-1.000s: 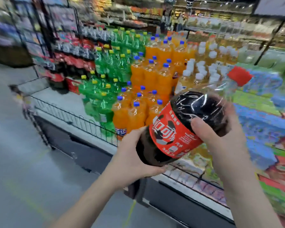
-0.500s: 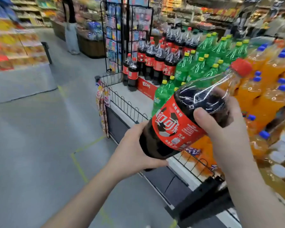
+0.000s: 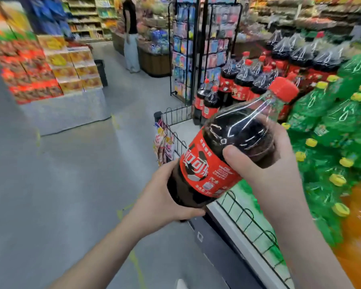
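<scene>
Head view: the cola bottle was held tilted, cap uppermost, near the shelved cola row, its base cupped by the left hand and its shoulder gripped by the right hand, and was best righted before being set beside that row.

To the left, the grey shop floor lies wide open. On the right, a low black wire fence edges the white display desk. Behind the fence a bare white corner offers room, walled at the back by dark cola bottles with red caps. Green soda bottles with yellow caps stand packed cap to cap further right, with orange soda bottles nearest. A tall black wire rack of packets rises behind the corner. The large red-labelled cola bottle, held by the left grip and right grip, hangs over the fence line.
</scene>
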`<state>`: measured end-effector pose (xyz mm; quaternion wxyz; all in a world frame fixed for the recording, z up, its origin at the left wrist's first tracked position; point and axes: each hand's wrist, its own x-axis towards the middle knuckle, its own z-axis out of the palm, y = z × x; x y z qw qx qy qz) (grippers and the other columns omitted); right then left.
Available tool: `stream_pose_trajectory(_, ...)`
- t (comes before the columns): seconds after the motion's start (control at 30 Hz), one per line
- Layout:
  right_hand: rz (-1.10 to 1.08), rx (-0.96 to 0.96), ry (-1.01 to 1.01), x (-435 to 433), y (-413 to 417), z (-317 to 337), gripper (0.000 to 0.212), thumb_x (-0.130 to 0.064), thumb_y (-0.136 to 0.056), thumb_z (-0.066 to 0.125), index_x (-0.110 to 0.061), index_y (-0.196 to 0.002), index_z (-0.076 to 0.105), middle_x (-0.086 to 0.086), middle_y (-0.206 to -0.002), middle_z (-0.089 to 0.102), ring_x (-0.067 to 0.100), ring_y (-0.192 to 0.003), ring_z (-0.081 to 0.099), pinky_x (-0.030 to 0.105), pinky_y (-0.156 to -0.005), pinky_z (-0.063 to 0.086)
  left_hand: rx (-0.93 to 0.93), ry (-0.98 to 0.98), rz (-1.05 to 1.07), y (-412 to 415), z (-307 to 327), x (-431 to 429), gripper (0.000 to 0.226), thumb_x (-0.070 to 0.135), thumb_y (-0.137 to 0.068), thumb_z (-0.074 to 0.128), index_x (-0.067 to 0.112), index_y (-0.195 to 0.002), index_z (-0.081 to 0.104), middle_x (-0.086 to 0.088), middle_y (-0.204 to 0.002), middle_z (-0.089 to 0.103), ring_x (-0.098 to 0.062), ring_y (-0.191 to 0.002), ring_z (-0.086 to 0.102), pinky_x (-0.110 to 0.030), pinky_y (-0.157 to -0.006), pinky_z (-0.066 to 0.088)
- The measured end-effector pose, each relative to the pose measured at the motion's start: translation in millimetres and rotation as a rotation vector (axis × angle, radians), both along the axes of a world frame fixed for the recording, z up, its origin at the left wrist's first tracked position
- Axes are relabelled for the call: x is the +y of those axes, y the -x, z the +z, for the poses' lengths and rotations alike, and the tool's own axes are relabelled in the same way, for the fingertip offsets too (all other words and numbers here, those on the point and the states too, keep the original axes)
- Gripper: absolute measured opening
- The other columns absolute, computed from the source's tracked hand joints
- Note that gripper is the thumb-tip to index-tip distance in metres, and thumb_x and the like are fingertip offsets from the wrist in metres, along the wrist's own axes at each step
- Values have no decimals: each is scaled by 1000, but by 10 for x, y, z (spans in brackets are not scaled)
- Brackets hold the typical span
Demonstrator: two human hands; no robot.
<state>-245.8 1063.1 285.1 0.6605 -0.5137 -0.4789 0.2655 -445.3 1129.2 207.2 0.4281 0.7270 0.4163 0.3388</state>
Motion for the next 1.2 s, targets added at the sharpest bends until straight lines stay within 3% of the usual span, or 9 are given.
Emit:
stream_pose_trajectory(0.1, -40, -118, 5, 620, -105, -89, 85, -25, -61, 99, -30, -134, 56, -40, -115, 68, -15, -109, 65, 5, -87, 49, 16, 45, 7, -101, -41, 615, 103, 15, -54, 105, 46, -136, 52, 14, -125, 68, -4, -104, 72, -35, -72, 66)
stream_pose_trajectory(0.17, -54, -165, 26, 1014, -167, -140, 76, -17, -73, 93, -27, -139, 55, -45, -114, 64, -19, -108, 62, 2, -86, 47, 17, 64, -7, -154, -92, 1014, 102, 8, -55, 104, 43, -136, 54, 13, -121, 70, -9, -100, 74, -37, -62, 65)
stream_pose_trajectory(0.33, -38, -132, 74, 1835, -225, -114, 79, -31, -65, 96, -25, -134, 56, -42, -109, 67, -15, -104, 66, 4, -82, 50, 41, 44, 10, -212, -144, 1883, 99, 28, -50, 104, 55, -129, 51, 22, -122, 70, -4, -112, 70, -38, -83, 64)
stream_pose_trajectory(0.47, -61, -90, 62, 2395, -156, -56, 81, -37, -62, 90, -27, -136, 57, -33, -114, 71, -9, -106, 69, 8, -83, 53, 51, 38, -50, -242, -140, 2567, 97, 26, -51, 104, 46, -132, 55, 16, -119, 71, -9, -109, 72, -48, -78, 66)
stream_pose_trajectory(0.57, -108, -48, 60, 2752, -88, -80, 86, -43, -59, 87, -34, -139, 56, -17, -126, 72, 2, -115, 70, 22, -90, 58, 44, -6, -105, -234, -158, 3039, 94, 19, -52, 104, 52, -124, 55, 25, -115, 69, 1, -105, 70, -36, -76, 64)
stream_pose_trajectory(0.7, -232, -64, 58, 3199, 72, -68, 87, -48, -58, 86, -36, -139, 56, -20, -125, 71, 1, -115, 69, 29, -95, 57, 74, -56, -206, -206, -154, 3698, 98, 37, -48, 104, 48, -131, 53, 25, -120, 68, 4, -111, 67, -34, -94, 60)
stream_pose_trajectory(0.87, -394, -61, 68, 3708, 307, 18, 80, -50, -59, 85, -40, -134, 58, -22, -124, 71, 0, -115, 69, 29, -94, 57, 52, -64, -367, -173, -61, 4445, 89, 24, -53, 105, 52, -120, 54, 36, -117, 64, 12, -109, 65, -18, -92, 57)
stream_pose_trajectory(1.0, -493, -65, 110, 4023, 441, 90, 81, -54, -57, 81, -45, -134, 56, -28, -120, 69, -4, -109, 69, 30, -84, 59, 31, -73, -461, -229, -46, 4937, 104, 29, -53, 104, 43, -141, 51, 27, -125, 65, 9, -115, 63, -24, -95, 58)
stream_pose_trajectory(1.2, -569, -94, 179, 4350, 364, 104, 90, -59, -55, 81, -47, -139, 50, -29, -124, 67, 0, -115, 68, 42, -91, 59, 10, -70, -543, -420, -103, 5373, 102, 37, -53, 104, 45, -139, 50, 27, -126, 64, 7, -119, 61, -30, -99, 57)
